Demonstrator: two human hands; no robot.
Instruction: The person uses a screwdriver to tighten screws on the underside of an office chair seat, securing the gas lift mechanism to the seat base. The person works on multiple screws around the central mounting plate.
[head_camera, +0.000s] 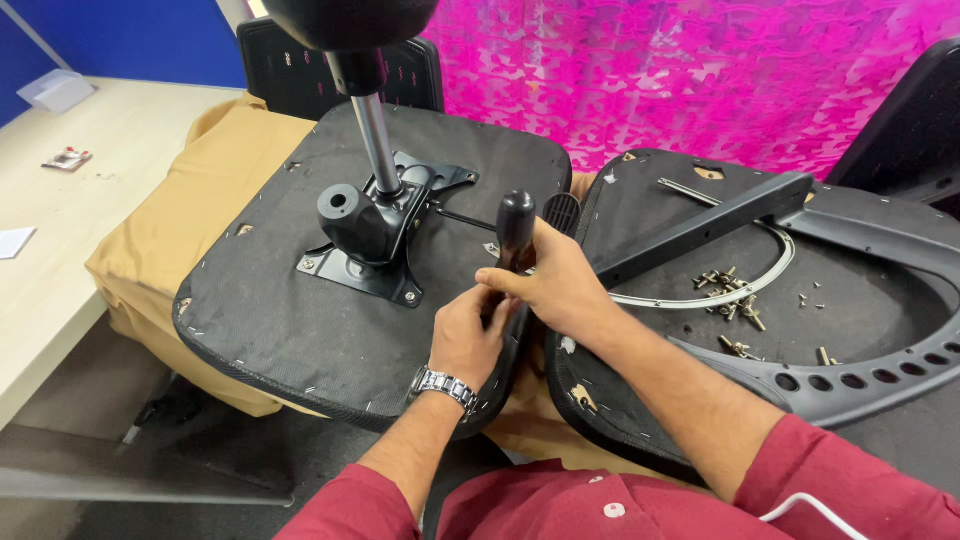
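Both hands (510, 300) grasp the black lever (516, 228) at the seat's (260, 310) near edge; mechanism (370, 235) is mounted, loose screws (730, 295) remain right.

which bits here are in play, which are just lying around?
In play: left hand and right hand on the black lever; seat base; tilt mechanism; gas cylinder.

Lying about: screws; armrest; second seat pan; small items on desk.

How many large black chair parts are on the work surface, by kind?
Upturned seat pan with metal mechanism plate: 1
Second padded panel: 1
Curved perforated plastic frame: 1
Straight bar: 1
Total: 4
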